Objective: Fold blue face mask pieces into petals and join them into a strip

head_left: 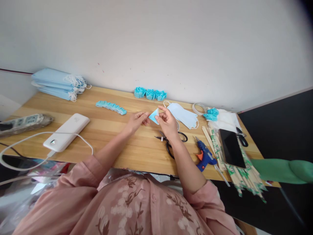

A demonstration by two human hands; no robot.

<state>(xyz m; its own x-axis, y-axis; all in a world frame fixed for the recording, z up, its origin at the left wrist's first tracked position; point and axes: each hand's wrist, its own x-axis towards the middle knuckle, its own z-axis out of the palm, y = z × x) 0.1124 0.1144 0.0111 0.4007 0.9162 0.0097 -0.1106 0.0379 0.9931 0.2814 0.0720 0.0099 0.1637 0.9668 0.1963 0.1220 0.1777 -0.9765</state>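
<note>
Between my two hands, above the middle of the table, is a small light-blue folded triangle (154,116) with a white edge. My left hand (137,122) pinches its left corner. On its right side, my right hand (168,122) grips it between thumb and fingers. Black-handled scissors (168,143) lie below my right hand, partly covered by my wrist. Just beyond that hand rests a flat blue face mask (183,115) with white ear loops. A row of folded blue pieces (111,107) lies to the left, and three blue fabric roses (150,94) stand by the wall.
A mask stack (57,83), a white power bank (67,132) with a cable and a power strip (26,124) occupy the left. To the right are a blue glue gun (205,155), wrapped chopsticks (236,178), a phone (231,148), a tape roll (199,108) and another blue rose (211,114).
</note>
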